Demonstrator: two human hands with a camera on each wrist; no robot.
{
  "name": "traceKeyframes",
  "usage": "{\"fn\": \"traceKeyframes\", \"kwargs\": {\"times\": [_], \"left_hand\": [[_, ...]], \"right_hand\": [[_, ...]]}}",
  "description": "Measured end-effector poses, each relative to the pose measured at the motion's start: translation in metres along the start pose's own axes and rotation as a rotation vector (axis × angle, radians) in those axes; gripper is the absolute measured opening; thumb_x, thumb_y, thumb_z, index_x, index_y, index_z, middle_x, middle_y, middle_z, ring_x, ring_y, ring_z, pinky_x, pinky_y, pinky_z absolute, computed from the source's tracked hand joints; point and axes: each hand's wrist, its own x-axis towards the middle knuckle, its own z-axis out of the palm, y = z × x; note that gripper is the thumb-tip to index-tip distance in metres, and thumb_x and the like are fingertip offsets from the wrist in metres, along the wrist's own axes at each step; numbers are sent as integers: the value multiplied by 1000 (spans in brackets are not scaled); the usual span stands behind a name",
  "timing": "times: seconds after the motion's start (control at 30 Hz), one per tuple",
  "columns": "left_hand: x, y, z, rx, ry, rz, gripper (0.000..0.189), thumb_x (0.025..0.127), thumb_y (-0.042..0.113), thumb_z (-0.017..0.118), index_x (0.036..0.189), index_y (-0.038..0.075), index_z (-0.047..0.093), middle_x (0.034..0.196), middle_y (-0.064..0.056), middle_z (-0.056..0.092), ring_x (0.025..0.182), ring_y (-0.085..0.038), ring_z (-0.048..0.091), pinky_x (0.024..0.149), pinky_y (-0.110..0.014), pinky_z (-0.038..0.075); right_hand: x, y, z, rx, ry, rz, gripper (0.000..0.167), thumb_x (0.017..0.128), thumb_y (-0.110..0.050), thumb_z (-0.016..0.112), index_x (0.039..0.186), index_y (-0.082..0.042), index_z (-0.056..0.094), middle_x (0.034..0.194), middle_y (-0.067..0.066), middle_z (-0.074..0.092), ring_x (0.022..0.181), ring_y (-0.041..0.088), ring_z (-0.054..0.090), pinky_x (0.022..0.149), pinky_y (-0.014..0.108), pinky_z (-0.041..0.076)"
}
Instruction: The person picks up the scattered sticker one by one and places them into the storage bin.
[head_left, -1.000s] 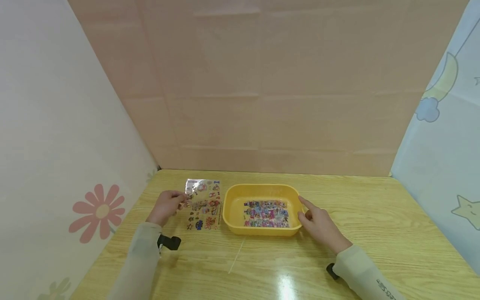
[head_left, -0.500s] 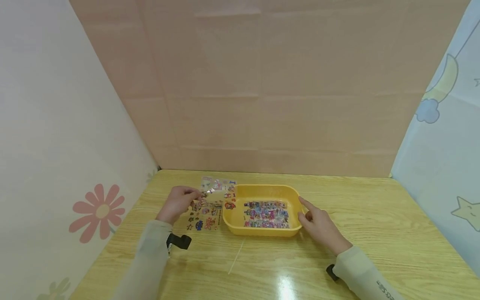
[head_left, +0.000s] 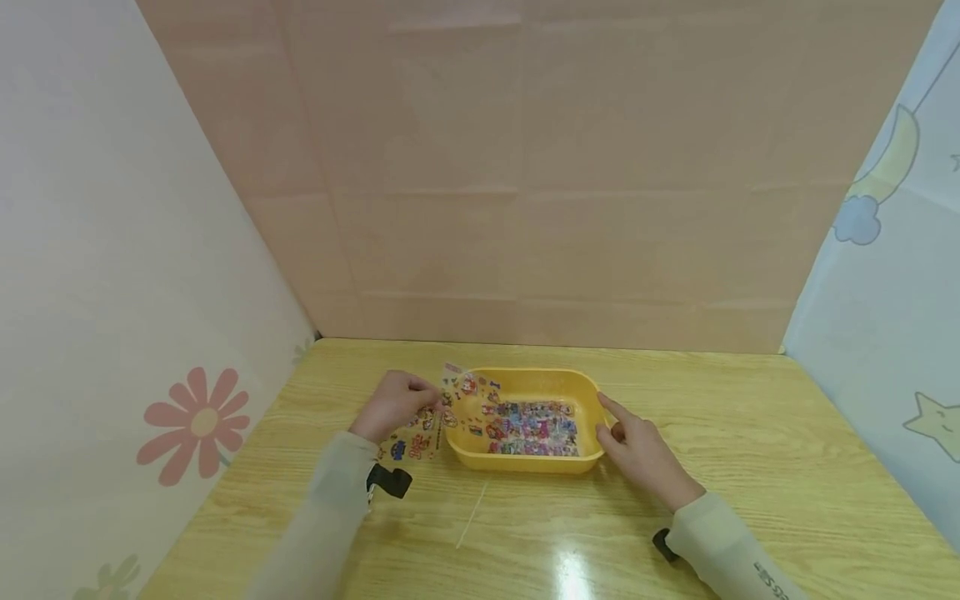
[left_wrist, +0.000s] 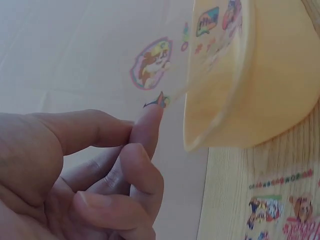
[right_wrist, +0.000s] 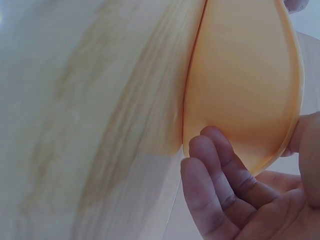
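Note:
My left hand (head_left: 397,404) pinches a clear sticker sheet (head_left: 467,385) by its left side, between thumb and index finger. The sheet tilts over the left rim of a yellow plastic basin (head_left: 468,461), its printed dog badge (left_wrist: 151,64) showing in the left wrist view. Another clear sticker sheet (head_left: 420,447) lies on the table beneath the left hand, partly hidden by it. Inside the basin, colourful sticker sheets (head_left: 536,425) lie flat on the bottom. At the basin's right end my right hand (head_left: 633,437) holds the rim, thumb over it and fingers (right_wrist: 205,150) along the outer wall.
The wood-grain table (head_left: 720,417) reaches back to a beige paper backdrop (head_left: 525,208). A thin pale strip (head_left: 472,514) lies on it in front of the basin. Printed white sheets stand as walls left and right.
My left hand has lifted one sticker sheet off the table at the left and carried it rightward over the basin's left rim, uncovering another sheet below. The right hand stays at the basin.

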Motion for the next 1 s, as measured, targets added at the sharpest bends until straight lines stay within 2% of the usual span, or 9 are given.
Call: {"fn": "traceKeyframes", "kwargs": {"times": [0.17,0.37,0.47,0.53,0.63,0.87,1.0], "left_hand": [[6,7,11,-4,-53,3,21,96,14,63,84,10,80,89,-3,74,51,-11,41,47,-26,32],[8,14,24,-17,-87,7,22,97,11,61,86,6,80,85,-10,74,54,-11,48,49,-26,35],[10,15,30,-46,-100,3,24,99,9,59,88,2,79,83,-12,73,54,-11,52,50,-27,44],[11,16,33,-74,-108,-10,23,99,9,59,90,1,78,83,-13,73,58,-12,58,56,-31,52],[13,17,37,-103,-118,-26,22,99,8,59,91,-1,78,85,-15,74,62,-14,63,63,-36,57],[18,19,45,-101,-126,-41,22,98,8,60,89,-2,77,78,-12,73,57,-15,64,54,-30,53],[20,20,49,-107,-127,-51,21,98,8,61,89,-2,77,76,-10,73,59,-17,66,54,-30,55]], "right_hand": [[0,1,0,0,5,0,57,102,-19,54,153,0,36,57,-2,49,48,10,38,49,25,36],[-1,1,1,5,6,-10,57,102,-18,54,153,0,36,55,-3,48,46,8,36,47,25,35],[-1,0,1,5,6,-7,57,102,-18,54,154,0,35,56,-2,48,47,9,37,47,25,36],[0,0,0,5,2,1,58,103,-19,54,154,0,35,58,-2,50,48,10,38,48,26,36],[0,-1,-1,3,-2,12,58,103,-20,53,154,-1,35,60,-1,51,50,11,41,49,26,38],[0,-1,-2,3,-6,16,58,103,-20,53,154,-1,34,60,-1,51,50,11,41,49,26,37],[0,-1,-1,6,-6,10,58,103,-20,53,154,-1,35,58,-1,50,49,10,39,48,26,37]]}}
